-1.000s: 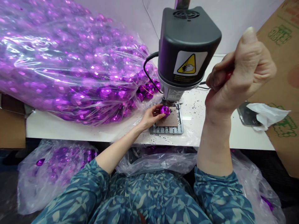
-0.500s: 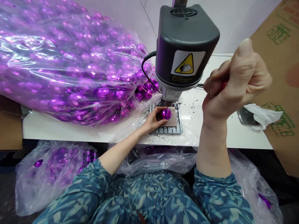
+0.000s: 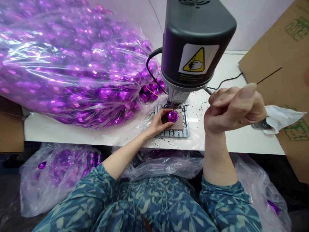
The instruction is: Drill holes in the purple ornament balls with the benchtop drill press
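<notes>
A small drill press [image 3: 193, 48], black with a yellow warning label, stands over a grooved metal base [image 3: 185, 132]. On the base lies a brown board [image 3: 179, 125], and a shiny purple ball [image 3: 173, 116] sits there below the chuck. My left hand [image 3: 158, 124] is closed on the ball, thumb and fingers at its left side. My right hand [image 3: 234, 108] makes a fist to the right of the machine. A metal lever [image 3: 208, 91] runs from the machine into this fist; its grip is hidden by my fingers.
A large clear bag of purple balls [image 3: 77, 71] fills the left of the white table [image 3: 72, 130]. Dark shavings lie around the base. A phone [image 3: 262, 125] with white tissue [image 3: 281, 118] is at right, beside a cardboard box [image 3: 272, 54]. Plastic bags [image 3: 55, 180] hang below the table edge.
My right fist has come down and turned with the lever. My left hand keeps its hold on the ball. The view has shifted slightly, so the machine appears higher.
</notes>
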The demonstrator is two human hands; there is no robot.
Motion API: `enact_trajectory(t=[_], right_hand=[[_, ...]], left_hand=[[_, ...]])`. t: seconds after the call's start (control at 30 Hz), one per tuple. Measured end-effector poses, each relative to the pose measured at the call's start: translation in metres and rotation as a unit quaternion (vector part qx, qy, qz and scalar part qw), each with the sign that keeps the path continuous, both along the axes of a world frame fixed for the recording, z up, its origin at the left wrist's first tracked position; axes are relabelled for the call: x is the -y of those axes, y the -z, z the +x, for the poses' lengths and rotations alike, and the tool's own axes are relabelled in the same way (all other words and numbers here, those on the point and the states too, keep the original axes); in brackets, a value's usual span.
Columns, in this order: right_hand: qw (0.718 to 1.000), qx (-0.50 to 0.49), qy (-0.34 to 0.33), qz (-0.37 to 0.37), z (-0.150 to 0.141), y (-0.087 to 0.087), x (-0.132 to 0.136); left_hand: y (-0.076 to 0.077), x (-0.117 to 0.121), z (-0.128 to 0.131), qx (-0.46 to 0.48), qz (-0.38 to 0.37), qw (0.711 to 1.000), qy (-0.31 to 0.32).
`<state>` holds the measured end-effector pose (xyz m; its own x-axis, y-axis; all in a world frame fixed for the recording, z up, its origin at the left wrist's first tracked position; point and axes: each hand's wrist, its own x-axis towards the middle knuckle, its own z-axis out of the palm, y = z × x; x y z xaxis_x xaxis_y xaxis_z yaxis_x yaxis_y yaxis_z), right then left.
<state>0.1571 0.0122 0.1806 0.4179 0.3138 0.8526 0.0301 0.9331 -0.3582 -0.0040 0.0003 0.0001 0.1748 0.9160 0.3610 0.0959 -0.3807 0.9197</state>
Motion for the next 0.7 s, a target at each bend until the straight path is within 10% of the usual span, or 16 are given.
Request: enact_trajectory(t=[0.7], right_hand=[[0.987,0.05,0.014,0.151,0.006,0.034,-0.012]], left_hand=[[0.003,0.0,0.001,-0.003,0.009,1.0,-0.008]])
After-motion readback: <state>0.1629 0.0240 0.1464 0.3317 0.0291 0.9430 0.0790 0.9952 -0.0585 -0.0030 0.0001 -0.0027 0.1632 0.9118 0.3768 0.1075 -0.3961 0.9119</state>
